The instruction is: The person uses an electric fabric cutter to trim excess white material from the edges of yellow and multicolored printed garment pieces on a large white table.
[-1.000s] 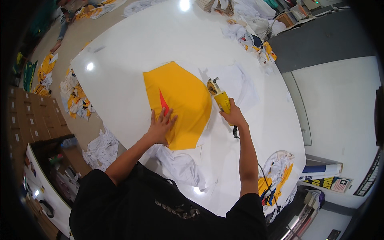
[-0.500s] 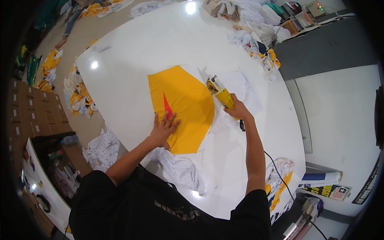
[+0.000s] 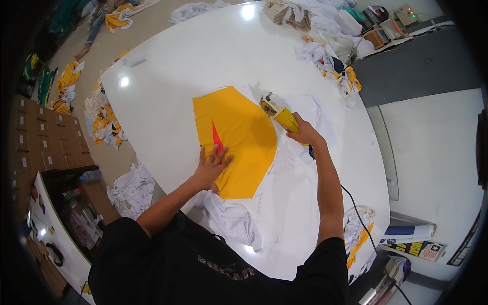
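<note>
A yellow fabric panel [image 3: 249,137] with a slim red wedge [image 3: 217,136] lies flat on the white table. My left hand [image 3: 211,166] rests on its left part with fingers spread, partly covering the wedge's lower end. In my right hand [image 3: 306,131] is a yellow electric rotary cutter [image 3: 286,120], gripped round its body. The cutter's round blade head [image 3: 268,105] points to the far left, at the panel's upper right edge. White fabric [image 3: 311,114] lies under and to the right of the cutter, and more white cloth [image 3: 231,221] is bunched near my body.
A power cord [image 3: 358,213] runs along the table's right side. White and yellow scraps [image 3: 358,226] hang at the right edge, with more fabric [image 3: 325,58] at the far right. Cardboard boxes [image 3: 43,137] stand at the left; scrap piles [image 3: 131,190] lie on the floor. Another person's leg [image 3: 94,33] shows far left.
The whole view has shifted slightly. Relative to the yellow panel, the cutter in my right hand has moved a little left and away along its upper right edge. My left hand stays on the panel.
</note>
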Demonstrator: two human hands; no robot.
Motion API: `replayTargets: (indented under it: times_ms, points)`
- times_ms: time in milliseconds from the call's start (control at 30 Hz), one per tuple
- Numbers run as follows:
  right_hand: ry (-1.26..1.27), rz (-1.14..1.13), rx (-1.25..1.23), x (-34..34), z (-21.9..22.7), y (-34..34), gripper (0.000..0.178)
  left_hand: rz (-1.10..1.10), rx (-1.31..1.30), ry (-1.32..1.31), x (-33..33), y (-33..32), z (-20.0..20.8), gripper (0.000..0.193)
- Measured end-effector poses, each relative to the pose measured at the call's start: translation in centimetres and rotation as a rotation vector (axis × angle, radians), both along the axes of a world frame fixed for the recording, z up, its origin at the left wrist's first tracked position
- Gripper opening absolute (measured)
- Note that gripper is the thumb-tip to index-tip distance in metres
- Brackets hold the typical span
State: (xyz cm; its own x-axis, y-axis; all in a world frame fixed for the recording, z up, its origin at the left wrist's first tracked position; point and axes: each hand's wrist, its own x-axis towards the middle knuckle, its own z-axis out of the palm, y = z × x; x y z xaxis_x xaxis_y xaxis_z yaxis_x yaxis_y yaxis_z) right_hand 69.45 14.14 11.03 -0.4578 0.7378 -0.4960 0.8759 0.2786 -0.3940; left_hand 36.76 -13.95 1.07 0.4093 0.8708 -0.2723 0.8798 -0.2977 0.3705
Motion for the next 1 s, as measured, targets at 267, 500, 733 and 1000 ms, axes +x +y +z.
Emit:
replayTargets:
  times_ms: [267,500,733,1000]
  points:
    - [-0.004,0.023,-0.001,-2.5,0.0,1.2,0.082,0.011,-0.028,-0.036,-0.1,0.0,-0.1,0.154]
    - [-0.006,0.060,0.009,-5.0,-0.5,2.4,0.084,0.002,-0.052,-0.039,-0.2,0.1,-0.1,0.152]
    - [-0.012,0.082,0.022,-6.9,-0.2,3.1,0.088,-0.003,-0.058,-0.026,-0.3,0.1,0.2,0.152]
    - [0.000,0.073,0.018,-9.1,-0.3,3.6,0.089,0.014,-0.044,-0.062,-0.3,0.1,-0.1,0.152]
